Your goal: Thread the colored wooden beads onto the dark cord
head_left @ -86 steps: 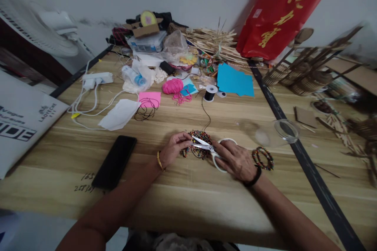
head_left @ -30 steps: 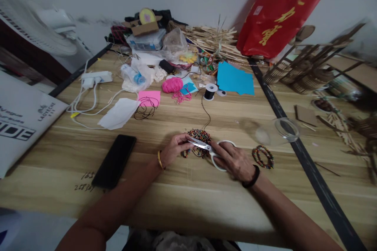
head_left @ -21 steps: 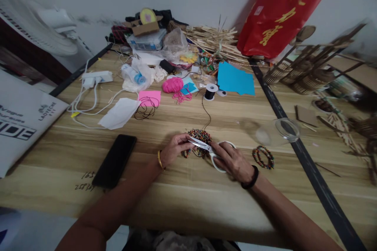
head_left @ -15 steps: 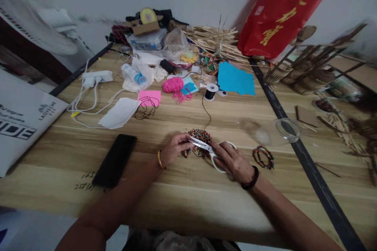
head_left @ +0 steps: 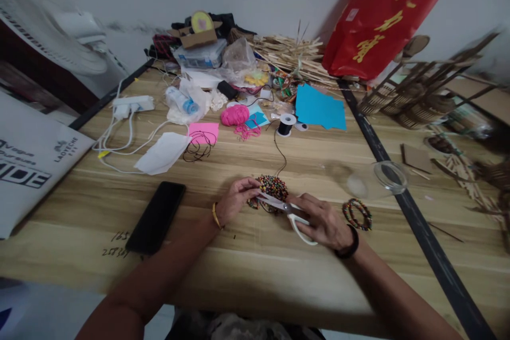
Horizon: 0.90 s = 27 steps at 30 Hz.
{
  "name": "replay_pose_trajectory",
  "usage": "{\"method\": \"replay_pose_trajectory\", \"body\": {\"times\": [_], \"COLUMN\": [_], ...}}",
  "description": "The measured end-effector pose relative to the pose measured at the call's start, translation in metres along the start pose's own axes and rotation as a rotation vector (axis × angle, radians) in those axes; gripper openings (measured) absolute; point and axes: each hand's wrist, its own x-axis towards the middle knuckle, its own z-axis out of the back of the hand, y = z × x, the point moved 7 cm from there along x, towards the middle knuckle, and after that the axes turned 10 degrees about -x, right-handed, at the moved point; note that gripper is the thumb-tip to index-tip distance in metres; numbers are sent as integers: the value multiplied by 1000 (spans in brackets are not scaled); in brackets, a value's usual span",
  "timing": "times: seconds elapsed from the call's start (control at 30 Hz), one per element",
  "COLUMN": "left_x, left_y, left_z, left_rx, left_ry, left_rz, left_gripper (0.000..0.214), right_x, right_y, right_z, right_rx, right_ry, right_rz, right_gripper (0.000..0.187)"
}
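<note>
A dark scrap (head_left: 234, 237) new to the counter (head_left: 255, 268) suggests a snip, the right hand (head_left: 327, 221) wrapping its grip round scissors (head_left: 286, 206), the left hand's (head_left: 235, 203) hold beside beads (head_left: 274, 185) unclear.

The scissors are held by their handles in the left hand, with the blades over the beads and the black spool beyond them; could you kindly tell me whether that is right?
Not quite: the head view shows the scissors held by their handles in the right hand, with the blades over the beads and the black spool beyond them.
</note>
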Motion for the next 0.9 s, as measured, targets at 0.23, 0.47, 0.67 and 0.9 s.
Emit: {"method": "replay_pose_trajectory", "body": {"times": [0.23, 0.47, 0.67, 0.9], "left_x": [1, 1, 1, -4], "left_y": [-2, -1, 5, 6], "left_z": [2, -3, -3, -13], "left_rx": [-136, -67, 56, 188], "left_ry": [-41, -3, 45, 121], "left_rz": [33, 38, 35, 29], "left_gripper": [30, 29, 29, 28], "right_x": [3, -1, 2, 4], "right_y": [17, 41, 56, 33], "right_z": [-13, -32, -26, -17], "right_rx": [68, -143, -196, -39], "right_ry": [289, 357, 302, 84], "right_rz": [21, 111, 142, -97], "right_gripper": [34, 43, 37, 16]}}
